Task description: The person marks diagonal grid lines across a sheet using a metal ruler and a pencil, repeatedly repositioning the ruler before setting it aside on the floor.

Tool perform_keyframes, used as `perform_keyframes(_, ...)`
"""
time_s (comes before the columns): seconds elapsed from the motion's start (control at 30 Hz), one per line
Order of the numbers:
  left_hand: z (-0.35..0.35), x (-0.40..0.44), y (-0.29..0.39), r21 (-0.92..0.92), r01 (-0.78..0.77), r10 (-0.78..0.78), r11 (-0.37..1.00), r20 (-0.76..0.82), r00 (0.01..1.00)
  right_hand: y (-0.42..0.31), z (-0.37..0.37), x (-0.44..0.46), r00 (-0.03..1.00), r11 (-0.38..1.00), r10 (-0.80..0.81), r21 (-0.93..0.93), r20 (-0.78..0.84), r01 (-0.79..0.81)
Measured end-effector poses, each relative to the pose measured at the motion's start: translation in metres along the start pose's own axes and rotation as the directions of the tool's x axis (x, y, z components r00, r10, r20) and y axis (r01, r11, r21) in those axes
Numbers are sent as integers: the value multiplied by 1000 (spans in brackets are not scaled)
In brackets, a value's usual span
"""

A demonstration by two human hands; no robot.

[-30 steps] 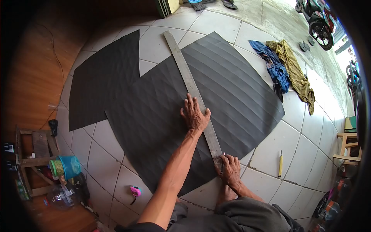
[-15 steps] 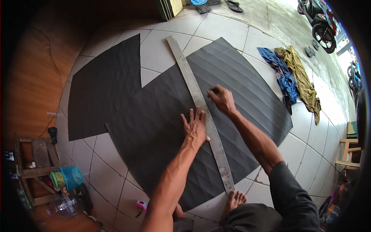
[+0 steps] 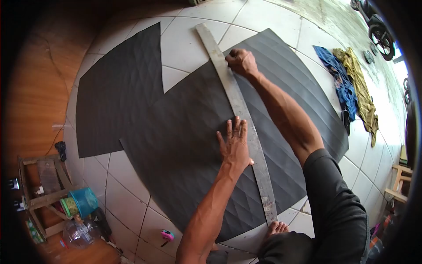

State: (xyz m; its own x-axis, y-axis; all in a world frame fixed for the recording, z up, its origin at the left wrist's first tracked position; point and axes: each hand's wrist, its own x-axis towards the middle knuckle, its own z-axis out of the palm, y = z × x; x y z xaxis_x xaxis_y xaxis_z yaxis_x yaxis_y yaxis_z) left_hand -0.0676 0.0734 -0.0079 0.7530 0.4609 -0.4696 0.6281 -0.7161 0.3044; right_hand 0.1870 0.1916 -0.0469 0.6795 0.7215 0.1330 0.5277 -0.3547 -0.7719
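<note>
A long metal straightedge [image 3: 237,103] lies across a large sheet of black quilted material [image 3: 180,132] on the floor. My left hand [image 3: 235,147] presses down with spread fingers, partly on the straightedge and partly on the sheet. Farther up, my right hand [image 3: 242,63] is closed in a fist at the straightedge's right edge; whatever it grips is hidden by the fingers. A bare foot [image 3: 278,227] touches the straightedge's near end. To the left, the black material extends in another wide section [image 3: 123,92] with a notch between.
A pink tape measure [image 3: 167,235] lies on the white tiles. Blue cloth [image 3: 338,81] and olive cloth [image 3: 358,88] are at the right. At lower left stand a wooden frame [image 3: 46,202], a teal bucket [image 3: 84,202] and a clear plastic bottle [image 3: 79,233]. A motorbike [image 3: 380,37] is outside.
My right hand has moved away from me, up along the straightedge toward its far end. My left hand still presses on the straightedge. The view has shifted slightly.
</note>
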Motion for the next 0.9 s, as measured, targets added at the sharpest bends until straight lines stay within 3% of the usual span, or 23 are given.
perform_keyframes(0.03,-2,0,2,-2,-20,20,1000,1,1000,4,1,-18,986,985,-118,-136,-115,102)
perform_keyframes(0.17,-3,3,4,35,3,-4,999,20,1000,21,-35,-168,990,983,-143,-120,-3,142)
perform_keyframes(0.23,4,4,0,32,2,-1,999,-21,1000,9,-80,-270,992,997,-60,-39,110,65)
perform_keyframes(0.37,-2,2,5,58,12,-13,998,12,1000,-7,-157,-470,952,987,69,-159,298,-22)
perform_keyframes(0.43,-3,1,6,63,3,-4,998,22,1000,-17,-180,-534,917,977,188,-163,352,-138)
perform_keyframes(0.57,-2,2,9,65,23,-25,998,33,999,-8,-176,-523,897,982,180,-130,403,-138)
perform_keyframes(0.7,0,2,3,40,9,-10,999,10,1000,11,-133,-381,917,999,-8,-39,398,26)
perform_keyframes(0.77,2,3,3,24,4,-4,1000,4,1000,20,-101,-301,942,986,-157,-6,298,166)
perform_keyframes(0.9,-1,2,12,105,41,-43,994,12,999,21,-41,-136,953,960,-268,-48,142,277)
